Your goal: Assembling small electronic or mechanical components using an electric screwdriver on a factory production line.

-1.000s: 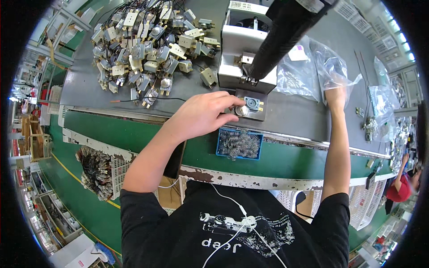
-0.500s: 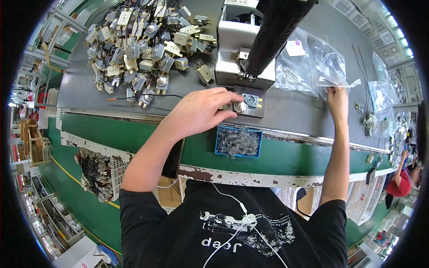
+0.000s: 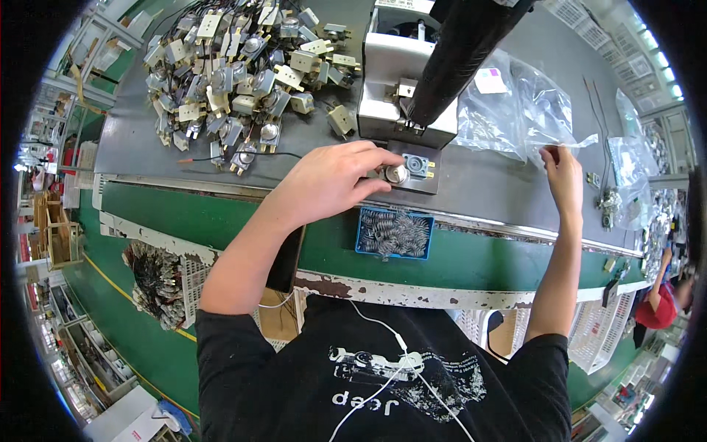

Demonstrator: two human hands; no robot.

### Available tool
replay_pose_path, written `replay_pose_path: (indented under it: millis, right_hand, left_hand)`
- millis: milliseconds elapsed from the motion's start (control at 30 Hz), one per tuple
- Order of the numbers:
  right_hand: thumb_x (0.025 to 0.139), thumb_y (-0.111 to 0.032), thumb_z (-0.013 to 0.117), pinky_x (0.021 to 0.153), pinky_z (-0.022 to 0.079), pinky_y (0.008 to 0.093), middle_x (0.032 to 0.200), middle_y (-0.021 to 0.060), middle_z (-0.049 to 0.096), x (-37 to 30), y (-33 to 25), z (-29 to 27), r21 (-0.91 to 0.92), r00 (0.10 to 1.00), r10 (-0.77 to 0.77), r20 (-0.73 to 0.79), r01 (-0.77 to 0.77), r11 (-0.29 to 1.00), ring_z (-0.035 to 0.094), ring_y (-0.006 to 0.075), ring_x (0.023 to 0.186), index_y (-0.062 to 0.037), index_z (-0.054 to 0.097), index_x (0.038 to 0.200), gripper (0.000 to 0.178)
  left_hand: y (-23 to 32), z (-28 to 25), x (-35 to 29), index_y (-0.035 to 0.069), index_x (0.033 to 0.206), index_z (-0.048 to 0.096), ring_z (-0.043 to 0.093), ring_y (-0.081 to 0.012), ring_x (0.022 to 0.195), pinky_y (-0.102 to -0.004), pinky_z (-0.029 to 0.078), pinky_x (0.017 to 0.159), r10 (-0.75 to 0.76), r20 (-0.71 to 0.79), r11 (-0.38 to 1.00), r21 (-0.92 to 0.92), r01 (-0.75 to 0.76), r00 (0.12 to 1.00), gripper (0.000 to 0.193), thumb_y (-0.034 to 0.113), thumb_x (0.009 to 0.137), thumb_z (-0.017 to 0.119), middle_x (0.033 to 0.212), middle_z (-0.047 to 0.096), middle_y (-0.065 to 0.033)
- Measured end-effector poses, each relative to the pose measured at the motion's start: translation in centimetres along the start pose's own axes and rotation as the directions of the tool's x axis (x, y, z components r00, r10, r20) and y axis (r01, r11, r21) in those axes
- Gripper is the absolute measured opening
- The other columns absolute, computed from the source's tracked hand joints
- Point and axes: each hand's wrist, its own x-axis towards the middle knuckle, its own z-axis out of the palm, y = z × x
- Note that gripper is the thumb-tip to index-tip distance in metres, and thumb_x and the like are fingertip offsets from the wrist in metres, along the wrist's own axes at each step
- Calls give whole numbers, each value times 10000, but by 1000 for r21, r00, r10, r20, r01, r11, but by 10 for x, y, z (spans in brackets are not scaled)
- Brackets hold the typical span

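My left hand [image 3: 335, 177] reaches over the bench with thumb and forefinger closed on a small thermostat-like part with a round silver cap [image 3: 397, 174]. Just right of that cap lies a grey-blue square housing [image 3: 417, 165] with brass terminals, on a dark metal block [image 3: 420, 186] at the foot of a bench press [image 3: 401, 110]. Over at the right, my right hand [image 3: 563, 180] is by the mouth of a clear plastic bag [image 3: 534, 110]. Its fingertips are pressed together, and whatever they hold is too small to make out.
A heap of similar grey and cream parts with wires [image 3: 236, 81] covers the bench's left. A blue tray of springs [image 3: 394, 234] sits at the front edge. The press's thick black arm [image 3: 464, 59] overhangs the middle. More clear bags [image 3: 633, 177] lie far right.
My right hand has moved slightly down and right, its fingertips drawing back from the bag's edge. My left hand stays on the silver-capped part. The whole view has shifted a little.
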Motion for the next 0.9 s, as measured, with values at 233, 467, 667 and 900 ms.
replay_pose_path:
  millis: [233,467,667,900]
  right_hand:
    - [854,18,691,708,519,327,914,115,681,-26,-128,-43,361,938,-341,-69,342,867,667,251,763,-31,682,1059,211]
    - [810,51,718,726,528,334,951,114,656,-35,-169,22,493,825,-562,50,469,733,657,236,826,-9,674,1033,235]
    - [804,38,725,720,533,338,950,104,682,-35,-169,39,511,873,-481,80,378,772,671,248,827,-17,678,987,196]
    - [777,47,730,720,529,327,992,78,689,-31,-171,45,442,816,-578,5,517,733,665,236,833,-29,685,941,186]
  left_hand:
    - [-5,0,-2,137,1226,660,660,-251,817,-355,528,708,0,-28,999,44,2,1000,376,210,863,722,987,666,-77]
    - [-4,1,-2,122,1202,659,673,-265,857,-370,538,740,4,-31,997,77,-1,1000,353,231,870,712,1020,675,-68]
    - [-11,2,-8,127,1210,653,669,-266,845,-377,534,732,9,-34,995,95,-6,999,357,240,876,705,1012,671,-63]
    - [-12,2,-6,129,1215,649,669,-271,844,-380,534,732,7,-24,995,98,-5,1000,357,238,879,699,1019,670,-68]
